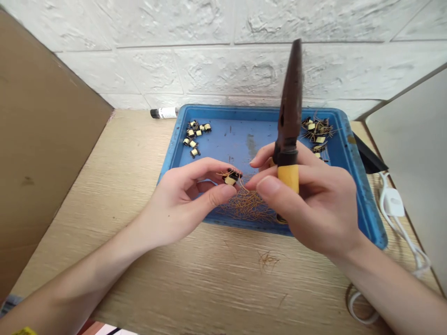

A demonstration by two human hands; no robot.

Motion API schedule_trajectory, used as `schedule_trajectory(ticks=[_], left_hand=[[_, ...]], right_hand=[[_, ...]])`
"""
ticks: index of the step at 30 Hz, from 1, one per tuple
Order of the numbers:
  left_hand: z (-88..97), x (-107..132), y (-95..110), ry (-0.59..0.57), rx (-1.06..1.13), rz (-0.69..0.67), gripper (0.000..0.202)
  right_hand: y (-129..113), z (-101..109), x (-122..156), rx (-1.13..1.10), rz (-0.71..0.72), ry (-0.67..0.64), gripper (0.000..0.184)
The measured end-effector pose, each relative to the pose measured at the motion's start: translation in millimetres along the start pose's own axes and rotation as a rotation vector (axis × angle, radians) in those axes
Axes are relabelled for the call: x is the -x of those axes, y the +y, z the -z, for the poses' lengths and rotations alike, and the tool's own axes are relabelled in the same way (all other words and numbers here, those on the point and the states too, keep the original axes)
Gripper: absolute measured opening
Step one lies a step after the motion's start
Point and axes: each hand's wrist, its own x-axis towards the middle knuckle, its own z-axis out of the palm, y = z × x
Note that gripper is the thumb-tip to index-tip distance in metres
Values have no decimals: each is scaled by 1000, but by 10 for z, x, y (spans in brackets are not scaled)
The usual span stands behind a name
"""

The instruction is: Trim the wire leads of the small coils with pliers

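Between the thumb and fingers of my left hand (188, 200) is a small transformer (231, 177), black with a yellow-taped middle and thin copper wires sticking out. My right hand (314, 200) grips a pair of long-nose pliers (290, 107) with yellow handles, its dark jaws pointing up and away from the transformer. The right thumb and forefinger are close to the transformer's loose wires; whether they touch them I cannot tell. Both hands are over the front part of a blue tray (265, 112). Below them in the tray lies a heap of cut copper wire pieces (247, 204).
Several transformers (194, 135) with short pins lie at the tray's left; several with long wires (318, 132) lie at its right. A marker (164, 112) lies behind. Wire scraps (268, 259) lie on the table. A white cable with a switch (393, 203) runs along the right. Cardboard (45, 139) stands left.
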Motion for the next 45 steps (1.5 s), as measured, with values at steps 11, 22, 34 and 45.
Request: schedule_trajectory(ticks=[11,22,34,45], left_hand=[[38,32,31,-62,-24,51,6],[46,34,56,-139,-38,65,10],[47,-2,69,-179,-118,38,10],[70,18,69,-141,-148,71,16]], right_hand=[[12,-20,13,117,29,26,15],[-21,-5,2,63,-19,-5,18],[-11,-26,25,63,-10,-32,17],[-12,-29,19,47,7,-69,16]])
